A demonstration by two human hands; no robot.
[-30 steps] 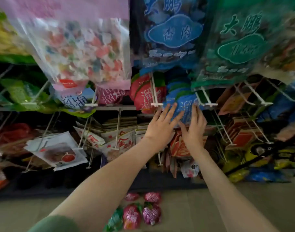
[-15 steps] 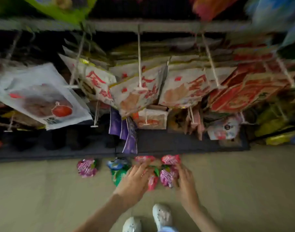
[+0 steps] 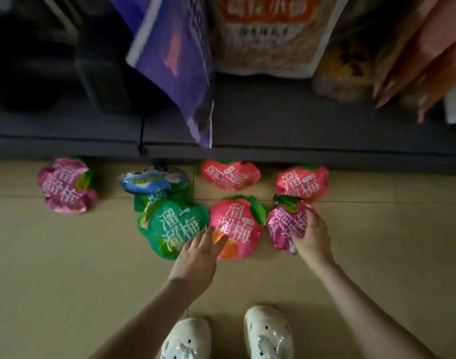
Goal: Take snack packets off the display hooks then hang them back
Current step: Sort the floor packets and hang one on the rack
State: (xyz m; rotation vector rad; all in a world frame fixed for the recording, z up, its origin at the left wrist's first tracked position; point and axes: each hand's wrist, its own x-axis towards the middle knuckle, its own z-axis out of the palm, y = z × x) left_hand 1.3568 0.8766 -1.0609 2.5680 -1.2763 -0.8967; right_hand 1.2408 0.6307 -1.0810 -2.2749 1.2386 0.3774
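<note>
Right, I see the right hand [image 3: 312, 238] gripping the magenta packet [image 3: 281, 226] on the beige floor [image 3: 66, 281], fingers curled onto it. The left hand [image 3: 195, 255] lies flat with straight fingers, touching both the green packet [image 3: 169, 226] and the coral packet [image 3: 234, 224], which sits between both hands.

You are looking down on a beige tiled floor [image 3: 66, 281] crossed by thin grout lines. Your left clog [image 3: 186, 338] and right clog [image 3: 268, 332] stand side by side at the bottom edge (white, perforated tops). A dark rack base [image 3: 299, 130] runs along the floor's far edge.
</note>
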